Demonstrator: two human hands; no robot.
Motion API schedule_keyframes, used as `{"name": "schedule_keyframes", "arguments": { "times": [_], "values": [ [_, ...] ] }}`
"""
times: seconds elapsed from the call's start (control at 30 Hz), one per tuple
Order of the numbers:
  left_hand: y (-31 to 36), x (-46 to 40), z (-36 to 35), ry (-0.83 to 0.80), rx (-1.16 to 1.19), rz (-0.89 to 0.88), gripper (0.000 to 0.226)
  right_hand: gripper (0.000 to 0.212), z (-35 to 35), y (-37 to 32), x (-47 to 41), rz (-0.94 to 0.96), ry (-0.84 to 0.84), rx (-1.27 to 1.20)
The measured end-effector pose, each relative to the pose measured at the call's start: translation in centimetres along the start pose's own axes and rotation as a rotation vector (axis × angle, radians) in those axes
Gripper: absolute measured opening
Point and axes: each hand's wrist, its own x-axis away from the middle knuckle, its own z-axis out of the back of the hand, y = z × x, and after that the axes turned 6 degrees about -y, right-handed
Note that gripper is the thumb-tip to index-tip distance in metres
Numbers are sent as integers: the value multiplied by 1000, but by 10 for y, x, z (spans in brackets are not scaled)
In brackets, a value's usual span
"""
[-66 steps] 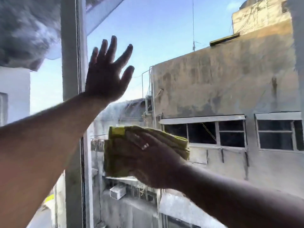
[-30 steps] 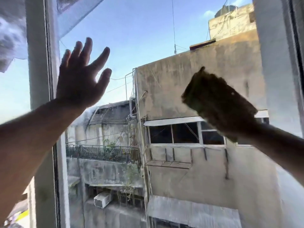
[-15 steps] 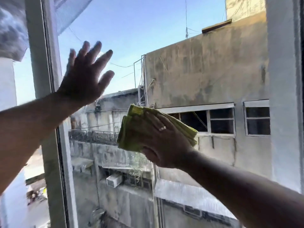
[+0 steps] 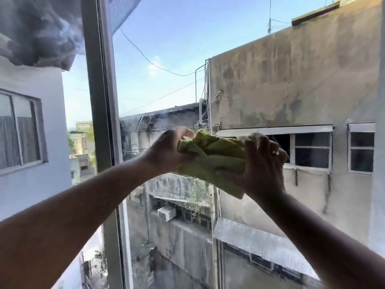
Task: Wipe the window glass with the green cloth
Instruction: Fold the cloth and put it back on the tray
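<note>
Green cloth (image 4: 210, 161) bunched right of window frame (image 4: 102, 122), pinched between left hand (image 4: 168, 152) and right hand (image 4: 261, 163). Judged: refolding mid-wipe. Next: flatten it against glass (image 4: 166, 49).

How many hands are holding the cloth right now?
2. The left hand grips the cloth's left end, and the right hand grips its right end, in front of the glass. Some fingers are hidden behind the cloth.
</note>
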Motion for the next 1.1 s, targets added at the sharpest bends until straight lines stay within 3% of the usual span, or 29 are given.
{"name": "schedule_keyframes", "arguments": {
  "times": [0.07,0.17,0.23,0.33,0.43,0.5,0.6,0.7,0.77,0.87,0.97,1.1],
  "values": [
    [-15,14,13,-124,135,-46,21,70,8,-6,13,-41,-96,-54],
    [-44,55,33,-171,414,19,17,32,12,-38,28,-64,-300,-358],
    [-73,96,44,-143,588,126,24,36,5,-73,35,-144,-459,-766],
    [-134,182,51,-68,845,354,39,43,-26,-139,59,-415,-627,-1504],
    [-195,304,31,111,981,728,59,64,-85,-232,119,-678,-894,-1776],
    [-226,401,2,263,988,1018,57,53,-124,-298,189,-815,-1193,-1705],
    [-249,577,-59,401,812,1444,31,9,-169,-393,333,-884,-1749,-1358],
    [-234,733,-125,428,770,1800,27,15,-188,-457,477,-978,-2030,-1088],
    [-224,816,-164,488,833,1970,26,10,-198,-492,561,-1012,-2090,-951],
    [-224,905,-211,582,835,2148,26,17,-211,-530,661,-1057,-2103,-844],
    [-232,972,-252,532,835,2230,31,24,-232,-558,741,-947,-2151,-757],
    [-241,1015,-274,258,342,2242,34,42,-262,-562,785,-677,-1967,-534]
  ]
}}
